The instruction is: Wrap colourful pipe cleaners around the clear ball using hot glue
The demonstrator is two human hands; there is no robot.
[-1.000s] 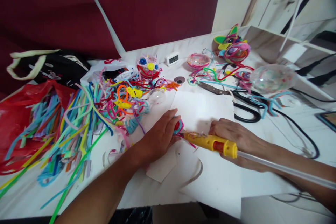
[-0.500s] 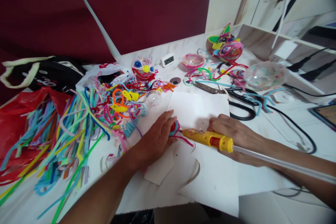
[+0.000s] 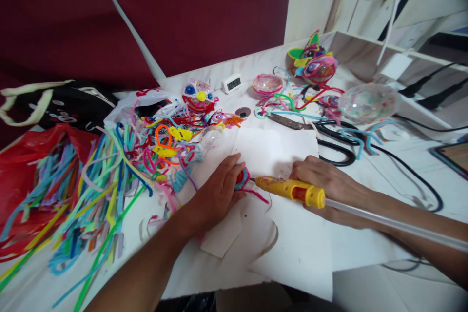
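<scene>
Near the middle of the white paper [image 3: 292, 248], my left hand [image 3: 221, 187] grips a small coil of pipe cleaner [image 3: 241, 179], red inside with blue and pink around it. A loose pink end of it points right. My right hand [image 3: 325, 187] is wrapped round a yellow glue gun [image 3: 288, 189], whose clear glue stick trails back over the forearm. The gun's nozzle sits just right of the coil; whether they touch I cannot tell.
Pipe cleaners [image 3: 109, 175] are heaped at the left beside a red bag [image 3: 18, 170]. Large scissors [image 3: 336, 156] lie beyond my right hand. Farther back are a small clock [image 3: 232, 83], a decorated ball [image 3: 198, 96], a pink-rimmed bowl [image 3: 267, 85] and a clear dome [image 3: 368, 102].
The pink strand has shifted round the upper right edge of the coil. Both hands keep nearly the same place, and the view has moved slightly.
</scene>
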